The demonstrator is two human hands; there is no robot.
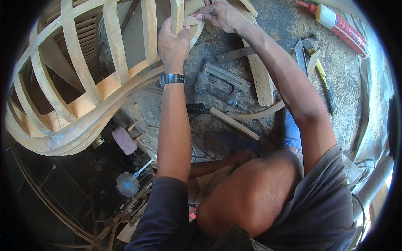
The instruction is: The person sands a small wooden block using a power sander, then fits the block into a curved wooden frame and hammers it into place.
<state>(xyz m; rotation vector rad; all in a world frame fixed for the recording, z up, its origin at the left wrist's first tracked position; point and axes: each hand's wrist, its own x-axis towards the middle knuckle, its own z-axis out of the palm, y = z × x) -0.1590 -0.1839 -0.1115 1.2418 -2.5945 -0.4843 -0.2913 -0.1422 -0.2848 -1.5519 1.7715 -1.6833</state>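
Note:
A large curved frame of pale wooden slats (79, 79) fills the upper left. My left hand (172, 42), with a dark watch on the wrist, grips one upright slat (177, 14) of the frame near the top edge. My right hand (220, 14) reaches in from the right and pinches a small wooden piece (190, 21) against that same slat, just right of my left hand. My bare knee (251, 192) is raised below the hands.
On the dusty surface lie a metal clamp (222, 81), a steel square (236, 53), wooden strips (234, 123), a flat board (259, 77), a yellow-handled tool (324, 83) and a red-and-white glue bottle (341, 27). Far below at the left stand a small blue fan (127, 184) and wood scraps.

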